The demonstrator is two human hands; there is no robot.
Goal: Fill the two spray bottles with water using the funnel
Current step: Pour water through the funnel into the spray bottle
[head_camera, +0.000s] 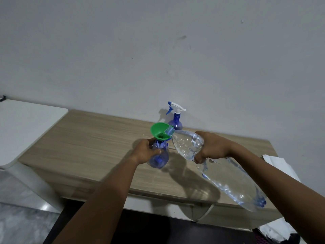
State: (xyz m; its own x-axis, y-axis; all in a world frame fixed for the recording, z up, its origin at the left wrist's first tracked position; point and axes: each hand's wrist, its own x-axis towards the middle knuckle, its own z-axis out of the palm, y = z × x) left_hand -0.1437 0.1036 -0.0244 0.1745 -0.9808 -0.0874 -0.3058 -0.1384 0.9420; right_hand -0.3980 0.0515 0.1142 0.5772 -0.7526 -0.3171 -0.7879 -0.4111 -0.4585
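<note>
A blue open spray bottle [159, 160] stands on the wooden table [91, 138] with a green funnel [160, 132] in its neck. My left hand [146, 152] grips this bottle around its upper body. My right hand [213, 147] holds a large clear water bottle [225, 170] tilted down to the left, its mouth resting over the funnel's rim. Water fills the tilted bottle's front part. A second blue spray bottle [175, 118], with its white and blue trigger head on, stands behind by the wall.
A white table [26, 124] adjoins the wooden one on the left. White paper or cloth [279, 164] lies at the table's right end. The wall runs close behind the bottles.
</note>
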